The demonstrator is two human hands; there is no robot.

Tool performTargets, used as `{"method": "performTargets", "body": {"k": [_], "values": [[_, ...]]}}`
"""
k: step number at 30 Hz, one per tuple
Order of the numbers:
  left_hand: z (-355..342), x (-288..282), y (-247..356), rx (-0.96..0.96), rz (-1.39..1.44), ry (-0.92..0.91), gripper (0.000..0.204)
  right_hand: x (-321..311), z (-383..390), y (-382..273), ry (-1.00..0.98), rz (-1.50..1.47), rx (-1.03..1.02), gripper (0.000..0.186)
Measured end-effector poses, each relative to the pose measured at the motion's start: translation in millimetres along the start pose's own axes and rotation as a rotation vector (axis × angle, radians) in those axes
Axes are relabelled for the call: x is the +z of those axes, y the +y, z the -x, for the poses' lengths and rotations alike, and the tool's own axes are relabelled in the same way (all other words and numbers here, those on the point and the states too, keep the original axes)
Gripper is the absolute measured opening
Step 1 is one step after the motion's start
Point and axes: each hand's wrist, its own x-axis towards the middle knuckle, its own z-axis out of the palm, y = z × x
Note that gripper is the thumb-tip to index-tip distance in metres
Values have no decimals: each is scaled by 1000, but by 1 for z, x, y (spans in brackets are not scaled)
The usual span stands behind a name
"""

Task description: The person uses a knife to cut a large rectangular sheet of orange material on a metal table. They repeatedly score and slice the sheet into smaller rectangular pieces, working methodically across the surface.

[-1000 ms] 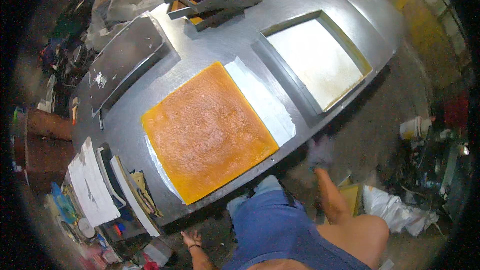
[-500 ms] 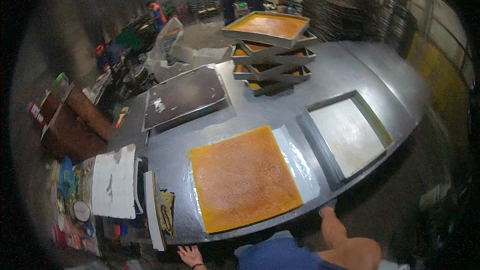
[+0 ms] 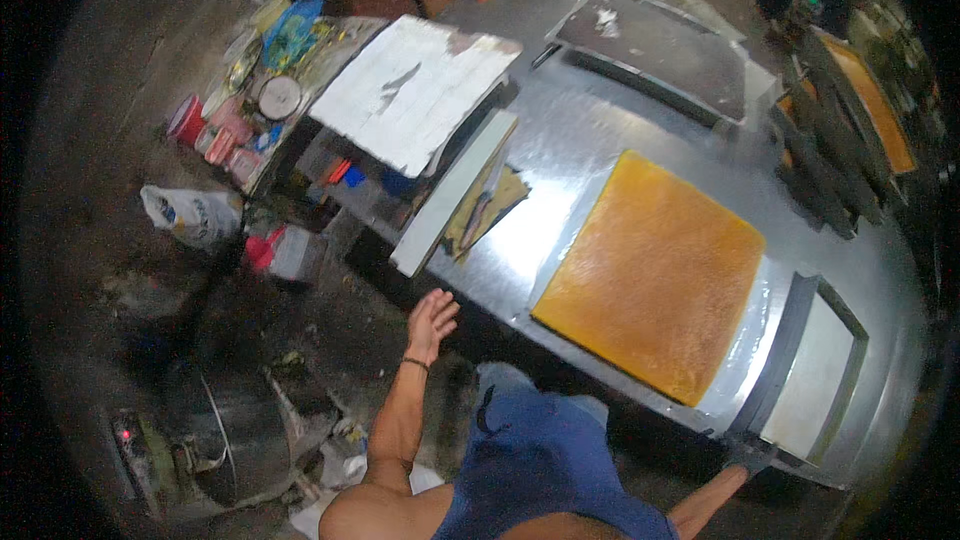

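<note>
The worker's left hand (image 3: 432,325) hangs just off the near edge of the metal table (image 3: 562,125), empty, fingers loosely parted, with the long pale board (image 3: 452,195) at its twelve o'clock and a knife-like tool (image 3: 480,214) on a brownish cloth (image 3: 512,194) at its one. The right hand (image 3: 752,458), dim at the near end of the shallow metal tray (image 3: 812,380) that lies toward its one o'clock, is too blurred for me to tell whether it grips anything. At the worker's own one o'clock, the flat orange-brown slab (image 3: 655,275) lies on a pale sheet (image 3: 738,350) between that board and that tray.
</note>
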Motion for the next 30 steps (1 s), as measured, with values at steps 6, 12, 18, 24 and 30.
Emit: {"method": "performTargets", "body": {"k": [6, 12, 18, 24, 30], "values": [[-28, 4, 67, 762, -1006, 292, 32, 39, 71, -211, -421, -571, -243, 45], [-86, 22, 129, 856, -903, 126, 27, 205, 337, -356, -1259, -317, -575, 46], [-120, -5, 176, 330, -1074, 81, 32, 264, 500, -417, -1097, -31, -928, 48], [-125, 26, 168, 898, -1377, -192, 59, 229, 446, -420, -1321, 8, -183, 50], [-150, 100, 146, 786, -1838, -311, 79, 171, 391, -300, -951, -178, -475, 28]]}}
